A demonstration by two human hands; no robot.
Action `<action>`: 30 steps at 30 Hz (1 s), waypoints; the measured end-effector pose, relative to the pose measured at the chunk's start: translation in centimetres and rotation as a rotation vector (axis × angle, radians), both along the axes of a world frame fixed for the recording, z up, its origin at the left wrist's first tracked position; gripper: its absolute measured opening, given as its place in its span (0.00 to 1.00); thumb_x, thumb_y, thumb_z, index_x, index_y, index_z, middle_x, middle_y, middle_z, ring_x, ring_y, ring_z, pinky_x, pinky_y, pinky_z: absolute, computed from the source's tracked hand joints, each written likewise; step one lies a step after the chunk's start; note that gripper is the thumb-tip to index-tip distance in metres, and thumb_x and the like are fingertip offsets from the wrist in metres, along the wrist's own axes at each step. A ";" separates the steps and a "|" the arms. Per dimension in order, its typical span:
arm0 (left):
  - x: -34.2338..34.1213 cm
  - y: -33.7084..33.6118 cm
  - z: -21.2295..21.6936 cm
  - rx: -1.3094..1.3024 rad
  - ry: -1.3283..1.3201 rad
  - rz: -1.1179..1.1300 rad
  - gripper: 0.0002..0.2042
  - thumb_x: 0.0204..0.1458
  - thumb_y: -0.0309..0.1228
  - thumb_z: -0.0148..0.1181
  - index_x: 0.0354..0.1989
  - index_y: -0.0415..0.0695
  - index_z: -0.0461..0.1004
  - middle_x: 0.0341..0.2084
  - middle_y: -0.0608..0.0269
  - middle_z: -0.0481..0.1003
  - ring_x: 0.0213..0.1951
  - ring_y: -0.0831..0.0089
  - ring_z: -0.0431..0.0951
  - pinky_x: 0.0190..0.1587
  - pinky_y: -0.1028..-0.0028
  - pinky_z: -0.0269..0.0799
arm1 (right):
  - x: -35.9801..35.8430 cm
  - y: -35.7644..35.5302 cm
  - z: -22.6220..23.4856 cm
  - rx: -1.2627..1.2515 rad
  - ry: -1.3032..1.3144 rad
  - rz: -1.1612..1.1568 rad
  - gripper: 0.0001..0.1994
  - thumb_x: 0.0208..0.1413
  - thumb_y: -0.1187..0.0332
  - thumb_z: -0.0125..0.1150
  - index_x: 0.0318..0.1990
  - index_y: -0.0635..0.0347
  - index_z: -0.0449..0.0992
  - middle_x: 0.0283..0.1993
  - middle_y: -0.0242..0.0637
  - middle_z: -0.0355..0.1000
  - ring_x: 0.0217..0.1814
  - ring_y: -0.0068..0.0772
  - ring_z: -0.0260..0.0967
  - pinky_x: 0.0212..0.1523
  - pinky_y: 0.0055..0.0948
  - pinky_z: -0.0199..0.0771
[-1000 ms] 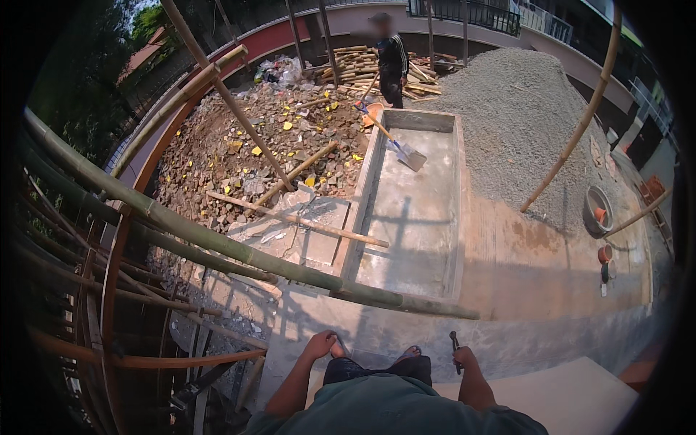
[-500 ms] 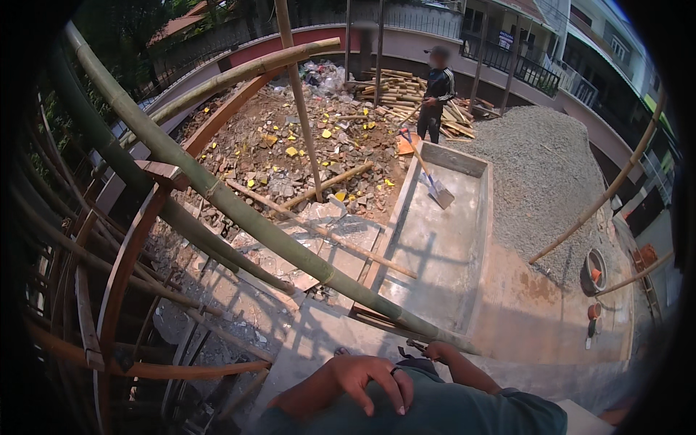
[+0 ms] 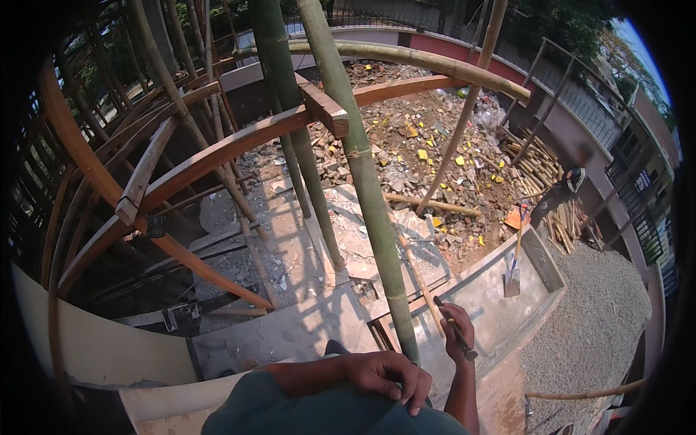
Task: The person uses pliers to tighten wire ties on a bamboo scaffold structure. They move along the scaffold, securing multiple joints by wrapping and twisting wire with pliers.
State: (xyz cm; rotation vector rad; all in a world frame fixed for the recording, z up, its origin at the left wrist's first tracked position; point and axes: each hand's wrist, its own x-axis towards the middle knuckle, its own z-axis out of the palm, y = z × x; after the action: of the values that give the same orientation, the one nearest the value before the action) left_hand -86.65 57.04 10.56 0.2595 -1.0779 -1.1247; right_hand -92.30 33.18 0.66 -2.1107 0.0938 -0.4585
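My right hand (image 3: 460,335) is closed around a slim dark hand tool (image 3: 451,320), raised in front of my right side. One end of this tool points up and away, the other sticks out below my fist; its exact kind is unclear. My left hand (image 3: 391,377) rests at the front of my green shirt (image 3: 312,409), fingers loosely bent and apart, holding nothing. Just beyond both hands, a thick green bamboo pole (image 3: 380,239) slants up. A thinner bamboo stick (image 3: 413,257) lies past it, near the tool.
Reddish timber beams (image 3: 210,163) cross at the left. Broken rubble (image 3: 406,138) covers the ground ahead. A shovel (image 3: 512,283) lies in a shallow concrete trough (image 3: 554,279), beside a gravel heap (image 3: 602,319). Another person (image 3: 562,192) stands beyond it, near stacked bamboo (image 3: 533,163).
My view has swung left, bringing more timber framing into sight. My right hand has lifted forward with the tool, away from my waist. The left hand stays at my shirt front.
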 end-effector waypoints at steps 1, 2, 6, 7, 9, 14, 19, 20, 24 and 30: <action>0.1 0.2 -0.1 0.010 0.047 0.064 0.11 0.60 0.37 0.60 0.32 0.43 0.75 0.33 0.58 0.79 0.40 0.64 0.70 0.45 0.64 0.66 | 0.4 -0.3 1.1 0.056 -0.033 0.027 0.13 0.56 0.73 0.62 0.49 0.59 0.79 0.56 0.46 0.72 0.56 0.45 0.71 0.53 0.36 0.73; 0.1 0.4 -0.2 0.022 -0.031 0.137 0.13 0.63 0.39 0.55 0.33 0.42 0.75 0.27 0.66 0.77 0.40 0.67 0.72 0.47 0.66 0.65 | 0.5 -0.5 2.6 0.188 -0.082 0.078 0.13 0.55 0.70 0.64 0.48 0.58 0.79 0.55 0.47 0.73 0.54 0.44 0.71 0.51 0.35 0.74; -0.5 0.0 -0.8 0.075 -0.023 0.190 0.14 0.63 0.41 0.56 0.33 0.43 0.74 0.26 0.68 0.76 0.35 0.69 0.68 0.44 0.68 0.63 | 0.8 -0.8 10.7 0.713 -0.475 0.753 0.16 0.56 0.58 0.66 0.47 0.56 0.80 0.51 0.46 0.76 0.43 0.44 0.73 0.44 0.33 0.76; -0.8 -0.1 -1.0 0.068 0.020 0.238 0.14 0.63 0.41 0.56 0.33 0.44 0.74 0.26 0.68 0.75 0.35 0.70 0.68 0.44 0.68 0.63 | 1.2 -0.9 12.9 0.799 -0.569 1.054 0.17 0.57 0.55 0.64 0.47 0.57 0.79 0.50 0.45 0.76 0.39 0.44 0.73 0.43 0.34 0.76; -1.2 -0.1 -1.2 0.059 0.085 0.309 0.14 0.63 0.42 0.56 0.32 0.45 0.73 0.24 0.68 0.75 0.35 0.70 0.67 0.44 0.68 0.63 | 3.4 -1.4 16.6 0.796 -0.570 1.686 0.13 0.62 0.59 0.60 0.43 0.60 0.81 0.45 0.54 0.78 0.31 0.44 0.69 0.31 0.35 0.74; -0.9 0.3 -1.5 0.121 0.099 0.421 0.14 0.62 0.43 0.57 0.30 0.46 0.72 0.22 0.68 0.74 0.35 0.71 0.67 0.45 0.68 0.62 | 3.1 0.2 21.8 0.444 -0.374 1.815 0.15 0.63 0.62 0.58 0.41 0.69 0.80 0.43 0.50 0.76 0.36 0.49 0.72 0.37 0.43 0.72; 0.2 0.1 -0.6 0.174 -0.053 0.440 0.14 0.61 0.42 0.59 0.29 0.45 0.72 0.23 0.67 0.74 0.36 0.71 0.68 0.46 0.67 0.63 | 1.0 2.6 23.8 0.290 -0.495 1.681 0.18 0.67 0.62 0.50 0.38 0.68 0.80 0.37 0.52 0.77 0.28 0.48 0.71 0.28 0.43 0.69; 0.2 -0.1 -0.4 0.164 -0.064 0.430 0.14 0.61 0.42 0.59 0.30 0.45 0.72 0.23 0.67 0.74 0.36 0.71 0.69 0.47 0.67 0.64 | 0.7 2.9 24.0 0.317 -0.542 1.683 0.17 0.68 0.63 0.49 0.37 0.67 0.81 0.36 0.52 0.77 0.27 0.48 0.70 0.27 0.43 0.68; 0.0 -1.2 0.2 0.136 -0.041 0.342 0.13 0.61 0.41 0.59 0.30 0.45 0.73 0.22 0.67 0.75 0.36 0.71 0.69 0.49 0.66 0.65 | 0.0 3.1 23.8 0.373 -0.752 1.744 0.15 0.66 0.66 0.49 0.33 0.63 0.80 0.37 0.52 0.77 0.22 0.42 0.65 0.22 0.38 0.61; -0.3 -2.2 0.2 0.120 -0.079 0.259 0.14 0.58 0.41 0.63 0.28 0.44 0.76 0.23 0.67 0.77 0.35 0.71 0.70 0.46 0.68 0.65 | -1.4 2.9 23.0 0.396 -0.646 1.779 0.11 0.62 0.68 0.54 0.30 0.60 0.79 0.40 0.52 0.78 0.19 0.36 0.55 0.18 0.32 0.56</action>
State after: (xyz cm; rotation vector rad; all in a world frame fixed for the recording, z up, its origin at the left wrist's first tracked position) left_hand -86.93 54.80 10.73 0.5269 -1.0145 -0.9533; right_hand -93.72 36.11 23.63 -0.9121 -1.7137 0.0460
